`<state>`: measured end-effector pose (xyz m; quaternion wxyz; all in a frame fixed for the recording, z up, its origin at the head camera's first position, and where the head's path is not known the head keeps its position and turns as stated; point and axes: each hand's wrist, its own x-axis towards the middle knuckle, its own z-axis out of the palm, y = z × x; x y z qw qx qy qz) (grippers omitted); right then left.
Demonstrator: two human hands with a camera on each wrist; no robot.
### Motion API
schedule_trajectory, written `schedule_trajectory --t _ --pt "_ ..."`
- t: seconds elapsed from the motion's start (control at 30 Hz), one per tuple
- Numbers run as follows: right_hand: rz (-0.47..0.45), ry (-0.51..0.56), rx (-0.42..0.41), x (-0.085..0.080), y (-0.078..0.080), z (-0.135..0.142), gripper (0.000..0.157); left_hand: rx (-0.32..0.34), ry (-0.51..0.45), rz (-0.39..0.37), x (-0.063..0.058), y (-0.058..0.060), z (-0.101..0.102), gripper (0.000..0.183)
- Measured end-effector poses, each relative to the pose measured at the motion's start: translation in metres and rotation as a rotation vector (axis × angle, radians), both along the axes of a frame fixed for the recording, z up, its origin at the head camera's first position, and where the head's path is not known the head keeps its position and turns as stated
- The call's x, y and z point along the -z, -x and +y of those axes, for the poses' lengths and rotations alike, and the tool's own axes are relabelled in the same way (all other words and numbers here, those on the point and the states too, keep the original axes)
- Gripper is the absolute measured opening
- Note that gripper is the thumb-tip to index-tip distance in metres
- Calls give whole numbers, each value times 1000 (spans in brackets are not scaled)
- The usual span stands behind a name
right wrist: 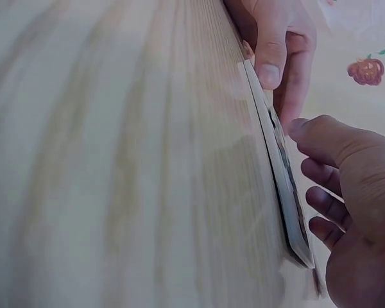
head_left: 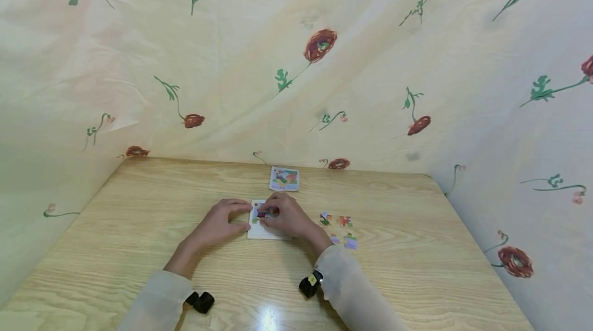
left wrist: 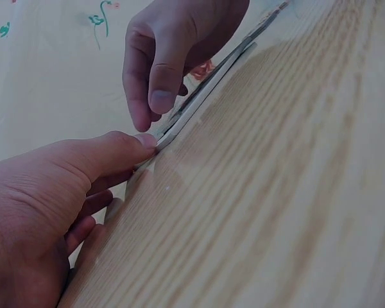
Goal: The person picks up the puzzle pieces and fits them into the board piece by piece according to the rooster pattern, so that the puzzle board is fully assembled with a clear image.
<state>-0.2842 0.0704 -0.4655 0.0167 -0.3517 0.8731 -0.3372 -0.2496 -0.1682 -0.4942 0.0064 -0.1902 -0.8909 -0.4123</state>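
Midway between the table's left and right edges, nearer the far edge than the near one, a square white puzzle board [head_left: 267, 235] lies flat on the wooden table [head_left: 139, 218]. The left hand [head_left: 217, 224] is at the board's left edge, its thumb and forefinger well spread, thumb tip touching near the near left corner and forefinger nearer the far left corner. The right hand [head_left: 288, 216] is over the board, fingers bent and thumb close to the fingertips; whether a piece sits between them I cannot tell. Some coloured picture shows towards the board's far left corner, with plain white along its near edge. Four loose puzzle pieces [head_left: 345, 221] lie to the right of the board, the nearer ones partly behind the right wrist. A square picture card [head_left: 284, 179] lies beyond the board, close to the table's far edge. Pale sleeves [head_left: 162, 295] cover both forearms, with a black device [head_left: 203, 302] at each wrist. Behind the far edge hangs a cream cloth [head_left: 250, 63] with red flowers
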Motion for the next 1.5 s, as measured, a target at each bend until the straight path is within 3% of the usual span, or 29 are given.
schedule_trajectory --t 0.43,0.77,1.23,1.33,1.5 --pt "43 -43 -36 8 5 -3 16 -3 -6 -12 1 1 0 48" --pt "46 -78 -33 5 6 -4 16 -2 -3 -18 1 1 0 47" --pt "121 -161 -55 1 0 -5 19 -8 -2 -30 -1 -1 -2 49" --pt "90 -138 -50 0 0 -4 19 -3 -6 -16 0 -1 -2 48" --pt "-53 -38 -36 -2 3 5 22 -2 -8 -4 0 0 -1 47"
